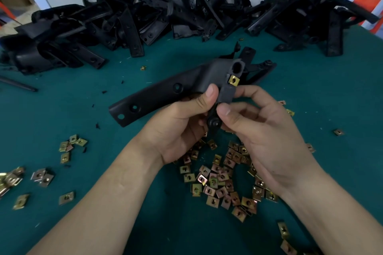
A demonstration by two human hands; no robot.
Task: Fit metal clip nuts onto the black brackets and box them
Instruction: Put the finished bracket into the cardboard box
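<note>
Both hands (182, 124) grip bracket (165, 93), palm-side hidden; clip nut (233, 80) fitted

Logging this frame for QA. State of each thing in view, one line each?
held bracket: lifted off the table, gripped by both hands
left hand: closed on bracket
right hand: pinching bracket's tab
fitted clip nut: clipped on tab edge
loose clip nuts: scattered on the green table
bracket pile: heaped at table's back, no clips visible
</note>
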